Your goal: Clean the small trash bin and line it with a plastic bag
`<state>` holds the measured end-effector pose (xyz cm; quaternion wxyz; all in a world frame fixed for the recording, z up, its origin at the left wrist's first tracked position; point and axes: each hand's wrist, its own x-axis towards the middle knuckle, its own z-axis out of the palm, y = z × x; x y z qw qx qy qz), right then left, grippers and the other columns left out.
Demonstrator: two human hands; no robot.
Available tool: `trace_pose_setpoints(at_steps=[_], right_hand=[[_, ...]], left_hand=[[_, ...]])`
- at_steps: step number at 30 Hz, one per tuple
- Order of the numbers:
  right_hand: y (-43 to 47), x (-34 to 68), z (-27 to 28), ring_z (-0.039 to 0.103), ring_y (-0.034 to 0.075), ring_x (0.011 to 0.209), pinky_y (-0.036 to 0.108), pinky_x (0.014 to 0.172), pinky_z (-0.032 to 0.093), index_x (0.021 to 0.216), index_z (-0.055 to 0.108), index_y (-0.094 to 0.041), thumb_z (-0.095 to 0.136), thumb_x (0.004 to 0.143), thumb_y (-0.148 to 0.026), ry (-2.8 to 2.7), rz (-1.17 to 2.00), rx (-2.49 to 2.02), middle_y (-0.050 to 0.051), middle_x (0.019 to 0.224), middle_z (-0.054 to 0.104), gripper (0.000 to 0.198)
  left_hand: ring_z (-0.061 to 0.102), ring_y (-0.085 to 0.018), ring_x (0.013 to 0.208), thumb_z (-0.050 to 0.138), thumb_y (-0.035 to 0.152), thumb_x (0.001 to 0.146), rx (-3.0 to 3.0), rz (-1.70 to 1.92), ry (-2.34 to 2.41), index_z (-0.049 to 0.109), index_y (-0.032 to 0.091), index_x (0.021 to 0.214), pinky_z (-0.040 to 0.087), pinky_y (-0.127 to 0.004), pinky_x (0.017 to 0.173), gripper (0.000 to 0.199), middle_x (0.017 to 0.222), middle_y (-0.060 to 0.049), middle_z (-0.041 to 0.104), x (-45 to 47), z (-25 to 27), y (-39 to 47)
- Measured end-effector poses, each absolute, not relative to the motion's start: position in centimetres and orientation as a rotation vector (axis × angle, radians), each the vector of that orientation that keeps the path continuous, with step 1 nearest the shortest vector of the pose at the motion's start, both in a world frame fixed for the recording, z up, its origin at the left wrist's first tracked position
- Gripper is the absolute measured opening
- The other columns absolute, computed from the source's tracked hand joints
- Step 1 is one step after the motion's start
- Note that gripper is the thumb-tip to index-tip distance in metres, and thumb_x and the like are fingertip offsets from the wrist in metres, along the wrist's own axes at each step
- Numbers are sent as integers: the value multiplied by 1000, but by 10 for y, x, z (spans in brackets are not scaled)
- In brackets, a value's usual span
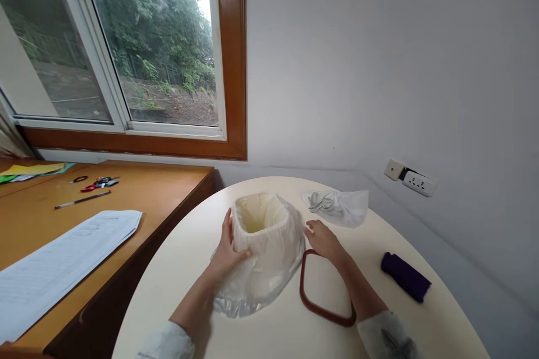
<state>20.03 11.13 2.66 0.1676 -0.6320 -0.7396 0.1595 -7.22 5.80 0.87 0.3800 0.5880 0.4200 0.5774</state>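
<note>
A cream-coloured trash can [261,219] stands on the round table, lined with a translucent plastic bag [269,263] folded over its rim and spread loosely about its base. My left hand [227,249] holds the can's left side through the bag, thumb in front and fingers round the far side. Just right of the can, my right hand [322,235] hovers with its fingers apart and slightly bent, holding nothing. Beneath my right wrist lies a reddish-brown rim ring [304,289], flat on the table and partly covered by my forearm.
A crumpled clear plastic bag [337,206] lies at the table's back right. Nearer the right edge is a dark purple roll [405,276]. On the wooden desk [168,190] at left are papers [71,258], a pen [82,200] and keys [101,182]. Wall sockets [419,183] are at right.
</note>
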Motion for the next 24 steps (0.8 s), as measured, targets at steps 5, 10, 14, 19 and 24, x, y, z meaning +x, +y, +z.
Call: trace_pose_setpoints(at_steps=[5, 10, 14, 19, 24], right_hand=[[128, 184, 13, 54, 28, 100, 35, 78, 39, 95, 61, -13, 54, 74, -37, -2168, 489, -1859, 16, 105, 59, 32], [133, 184, -1, 53, 27, 99, 35, 78, 37, 77, 60, -15, 51, 75, -25, -2153, 521, -1818, 14, 100, 59, 13], [138, 193, -2, 56, 24, 90, 35, 76, 38, 74, 57, -16, 49, 76, -25, -2038, 659, -1751, 12, 91, 61, 12], [145, 197, 0, 58, 21, 80, 33, 71, 43, 80, 56, -16, 46, 79, -32, -1783, 938, -1542, 8, 84, 63, 18], [145, 193, 12, 61, 17, 70, 28, 59, 47, 97, 55, -17, 46, 79, -46, -1452, 1237, -1242, 6, 86, 65, 35]], left_hand=[[35, -28, 128, 50, 70, 67, 1214, 1649, 1158, 12, 29, 139, 35, -43, 101, 91, 141, -14, 29, -89, 8, 69], [46, -26, 115, 47, 44, 80, 1398, 1572, 1830, 45, 20, 120, 37, -43, 96, 47, 127, -12, 46, -96, -1, 70], [40, -34, 118, 52, 31, 73, 1649, 1099, 2248, 53, 14, 114, 28, -49, 98, 44, 126, -18, 45, -96, -10, 70], [42, -35, 115, 51, 26, 71, 1645, 1027, 2247, 63, 17, 86, 23, -51, 96, 21, 118, -18, 52, -93, -14, 70], [52, -31, 98, 50, 23, 68, 1577, 1156, 2100, 58, 19, 71, 33, -46, 88, 10, 95, -12, 61, -93, -10, 71]])
